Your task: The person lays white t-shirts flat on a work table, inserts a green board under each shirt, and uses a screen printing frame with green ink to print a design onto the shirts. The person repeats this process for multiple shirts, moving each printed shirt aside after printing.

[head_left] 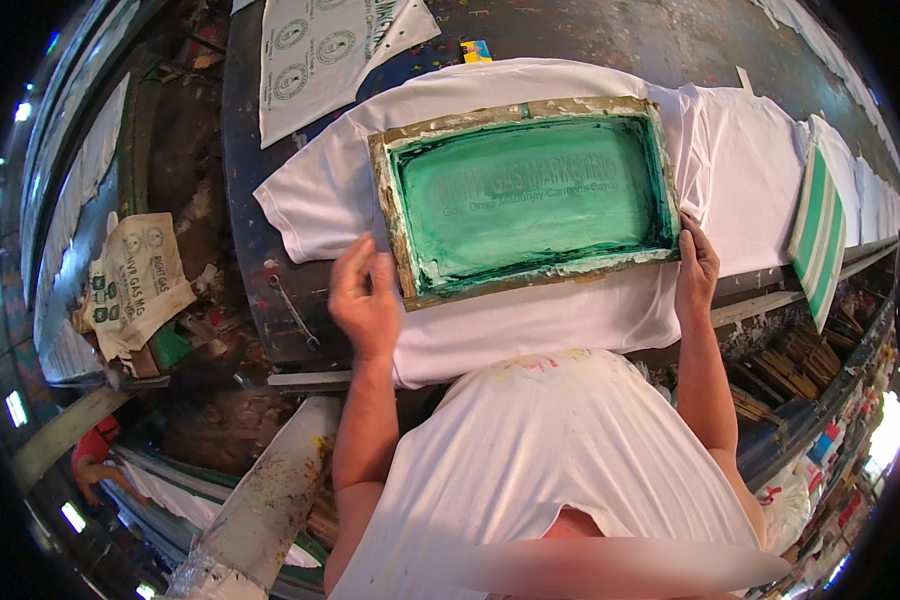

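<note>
A wooden-framed printing screen (530, 205) with green mesh and faint lettering lies over a white T-shirt (530, 320) spread on a dark table (280, 60). My right hand (697, 255) grips the frame’s right side near its lower corner, thumb and fingers on the wood. Just outside the frame’s lower left edge is my left hand (365, 295), its fingers loosely bent and apart, holding nothing that I can see. Under the screen, part of the shirt is hidden.
More white shirts (740, 180) lie rightward, with a green striped cloth (817, 220). A printed sheet (320, 60) and wrench (292, 305) rest on the table. Leftward hangs a printed bag (135, 280); a person in red (100, 450) is below it. Wood pieces (790, 370) fill a lower shelf.
</note>
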Motion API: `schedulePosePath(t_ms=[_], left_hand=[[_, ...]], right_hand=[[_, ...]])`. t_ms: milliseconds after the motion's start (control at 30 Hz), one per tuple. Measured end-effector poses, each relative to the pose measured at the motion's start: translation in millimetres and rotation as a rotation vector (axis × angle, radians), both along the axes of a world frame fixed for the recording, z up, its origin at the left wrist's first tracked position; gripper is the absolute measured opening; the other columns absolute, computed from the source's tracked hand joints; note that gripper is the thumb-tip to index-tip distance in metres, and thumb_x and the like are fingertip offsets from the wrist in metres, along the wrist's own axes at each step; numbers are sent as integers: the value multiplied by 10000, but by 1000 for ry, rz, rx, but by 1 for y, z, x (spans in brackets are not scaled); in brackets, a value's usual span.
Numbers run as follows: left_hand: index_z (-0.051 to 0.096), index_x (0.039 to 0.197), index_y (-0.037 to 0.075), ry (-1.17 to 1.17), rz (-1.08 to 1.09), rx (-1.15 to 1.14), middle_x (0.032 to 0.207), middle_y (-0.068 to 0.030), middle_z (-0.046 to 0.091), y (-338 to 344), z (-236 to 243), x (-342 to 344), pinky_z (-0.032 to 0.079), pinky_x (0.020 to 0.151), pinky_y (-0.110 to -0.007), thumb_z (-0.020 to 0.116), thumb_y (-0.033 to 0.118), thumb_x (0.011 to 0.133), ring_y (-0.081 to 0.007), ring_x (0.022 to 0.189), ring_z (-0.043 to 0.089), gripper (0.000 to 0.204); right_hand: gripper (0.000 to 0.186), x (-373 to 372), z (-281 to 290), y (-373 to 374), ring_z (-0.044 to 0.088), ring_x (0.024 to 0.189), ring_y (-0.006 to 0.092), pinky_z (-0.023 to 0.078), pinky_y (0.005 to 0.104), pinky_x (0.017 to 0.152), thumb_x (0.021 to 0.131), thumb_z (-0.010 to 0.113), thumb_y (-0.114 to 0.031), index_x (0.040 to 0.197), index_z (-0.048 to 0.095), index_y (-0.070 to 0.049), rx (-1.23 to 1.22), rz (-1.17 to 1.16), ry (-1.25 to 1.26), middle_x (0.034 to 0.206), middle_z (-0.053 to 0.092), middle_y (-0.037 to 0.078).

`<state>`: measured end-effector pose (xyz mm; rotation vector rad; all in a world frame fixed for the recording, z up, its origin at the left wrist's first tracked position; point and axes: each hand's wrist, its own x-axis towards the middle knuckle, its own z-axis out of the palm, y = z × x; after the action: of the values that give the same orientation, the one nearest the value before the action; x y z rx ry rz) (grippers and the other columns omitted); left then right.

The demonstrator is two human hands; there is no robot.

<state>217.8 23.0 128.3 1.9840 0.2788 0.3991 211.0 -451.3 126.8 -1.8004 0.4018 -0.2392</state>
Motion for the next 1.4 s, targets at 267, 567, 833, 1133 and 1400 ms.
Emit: schedulePosePath(t_ms=[267, 567, 833, 1133, 1400], left_hand=[[508, 1499, -123, 219, -45, -216, 1418, -194, 637, -34, 6, 7, 516, 1080, -355, 744, -63, 910, -227, 1231, 658, 637], [470, 1511, -144, 221, -14, -320, 1470, -226, 582, -45, 17, 8, 450, 1148, -384, 605, -139, 905, -280, 1314, 607, 621], [510, 1478, -138, 205, -33, -382, 1450, -206, 595, -46, 15, 12, 457, 1136, -389, 594, -154, 862, -277, 1276, 620, 622], [476, 1503, -148, 177, -35, -370, 1473, -210, 575, -40, 5, 9, 434, 1163, -387, 642, -124, 882, -280, 1316, 597, 644], [475, 1505, -152, 160, 18, -428, 1451, -202, 597, -39, 4, 9, 480, 1128, -357, 666, -142, 878, -247, 1291, 629, 656]], right_hand=[[370, -3, 3, -2, 621, 1178, 129, 468, 261, 1050, 1105, 590, -152, 1411, 660, 45, 64, 20, 73, 1291, 712, 79], [326, -4, 3, -13, 613, 1158, 128, 464, 280, 1037, 1072, 618, -86, 1371, 680, 28, 129, 159, -1, 1247, 683, 54], [360, -5, 5, -18, 586, 1187, 121, 472, 280, 1043, 1077, 623, -72, 1430, 636, -1, 308, 222, -28, 1296, 601, 52], [353, -4, 2, -24, 606, 1184, 138, 471, 294, 1038, 1069, 618, -74, 1409, 647, 18, 151, 258, -17, 1268, 669, 71], [397, -2, 2, -28, 619, 1249, 153, 444, 314, 1120, 1063, 623, -73, 1440, 619, 53, 243, 264, 54, 1359, 669, 86]])
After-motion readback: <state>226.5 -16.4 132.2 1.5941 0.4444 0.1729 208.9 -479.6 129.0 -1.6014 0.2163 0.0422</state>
